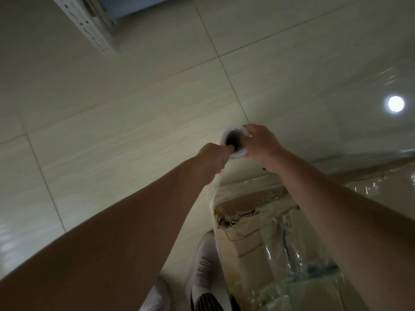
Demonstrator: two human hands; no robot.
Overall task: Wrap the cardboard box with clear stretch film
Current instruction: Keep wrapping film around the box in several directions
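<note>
Both hands are on the roll (236,155), just right of frame centre, held out over the floor (112,108); I'm looking at its white end face with the dark core hole. My left hand (212,159) is curled, with one digit hooked into the core; can't tell which one. My right hand (261,144) wraps the roll's outer side from the right, fingertips (248,134) over the rim; so both hands hold the roll, neither is spread.

Film (216,191) runs taut from the roll down to the box (247,198). The box sits in the lower right of the frame, under my right forearm; shiny wrinkled film covers its top and near side; there's a torn patch (235,217) in the cardboard near its left edge.

My shoes (206,265) are at bottom centre, just left of the box. A perforated metal rack (89,25) is in the upper left. A round lamp glare (396,103) shows on the tiles at far right.
</note>
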